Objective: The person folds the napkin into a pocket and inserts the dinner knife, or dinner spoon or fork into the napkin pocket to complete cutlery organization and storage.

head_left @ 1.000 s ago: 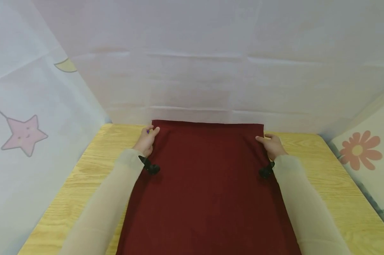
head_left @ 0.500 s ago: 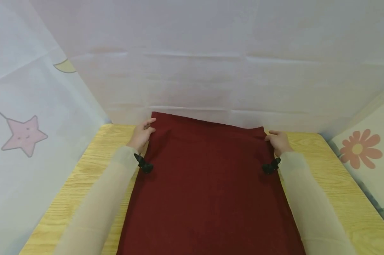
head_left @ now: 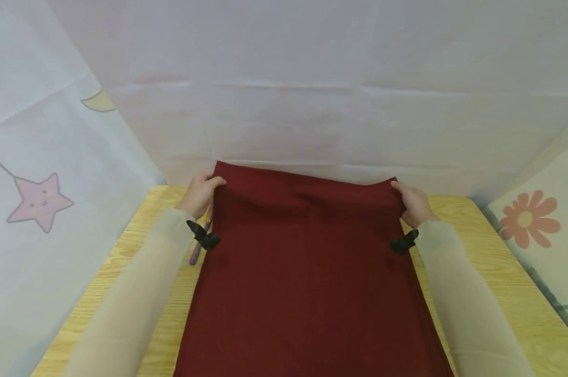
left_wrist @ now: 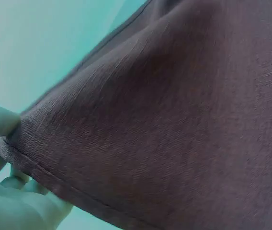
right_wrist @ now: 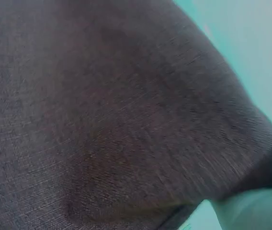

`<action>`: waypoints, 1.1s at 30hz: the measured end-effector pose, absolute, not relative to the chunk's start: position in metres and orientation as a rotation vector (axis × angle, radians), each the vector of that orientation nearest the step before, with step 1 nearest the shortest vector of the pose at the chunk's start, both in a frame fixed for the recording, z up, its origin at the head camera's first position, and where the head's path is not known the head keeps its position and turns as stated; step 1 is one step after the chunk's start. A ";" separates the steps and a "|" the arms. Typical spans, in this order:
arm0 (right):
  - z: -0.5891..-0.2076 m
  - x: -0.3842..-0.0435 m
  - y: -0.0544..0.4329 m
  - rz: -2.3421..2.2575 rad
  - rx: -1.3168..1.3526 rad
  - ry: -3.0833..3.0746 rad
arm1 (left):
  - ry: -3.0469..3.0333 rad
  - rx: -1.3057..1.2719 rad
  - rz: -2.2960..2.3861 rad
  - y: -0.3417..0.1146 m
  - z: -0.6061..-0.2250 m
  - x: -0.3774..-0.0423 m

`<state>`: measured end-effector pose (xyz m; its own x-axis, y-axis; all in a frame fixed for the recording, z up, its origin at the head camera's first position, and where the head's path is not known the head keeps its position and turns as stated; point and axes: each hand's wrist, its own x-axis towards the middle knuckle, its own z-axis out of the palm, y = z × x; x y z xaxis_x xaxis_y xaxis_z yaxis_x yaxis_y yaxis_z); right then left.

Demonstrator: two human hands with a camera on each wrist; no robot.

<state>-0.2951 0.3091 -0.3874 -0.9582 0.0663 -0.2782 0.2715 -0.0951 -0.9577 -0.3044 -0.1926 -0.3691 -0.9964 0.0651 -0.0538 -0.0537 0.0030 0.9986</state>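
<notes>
A dark red cloth [head_left: 307, 272] stretches down the middle of the table, its far edge lifted off the wood. My left hand [head_left: 199, 195] pinches the far left corner between thumb and fingers; in the left wrist view the thumb presses on the hemmed corner of the cloth [left_wrist: 141, 129]. At the far right corner my right hand [head_left: 414, 203] grips the cloth, its thumb on top. In the right wrist view the cloth [right_wrist: 126, 110] hides most of that hand. A slim purple thing [head_left: 196, 253] lies beside the cloth's left edge, partly hidden by the left wrist.
The wooden table [head_left: 491, 272] shows on both sides of the cloth. A pale backdrop wall [head_left: 284, 104] rises behind its far edge. Printed side walls carry a pink star [head_left: 40, 203] on the left and a flower [head_left: 528, 219] on the right.
Both hands have moved apart and raised the cloth's far edge, left corner first. A fold now sags below that edge, and the purple thing has come into view at the left.
</notes>
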 end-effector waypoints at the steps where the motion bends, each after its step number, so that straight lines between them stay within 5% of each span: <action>1: -0.387 -0.295 0.309 -2.115 0.345 2.095 | 2.155 0.018 2.159 -0.195 -0.370 -0.307; 19: -0.353 -0.296 0.338 -1.497 0.046 3.043 | 2.547 0.116 1.910 -0.217 -0.343 -0.310; 26: -0.328 -0.298 0.336 -1.783 0.135 2.960 | 2.682 0.063 1.983 -0.207 -0.316 -0.317; 33: -0.302 -0.300 0.323 -2.402 0.127 2.599 | 2.376 0.140 2.539 -0.200 -0.279 -0.317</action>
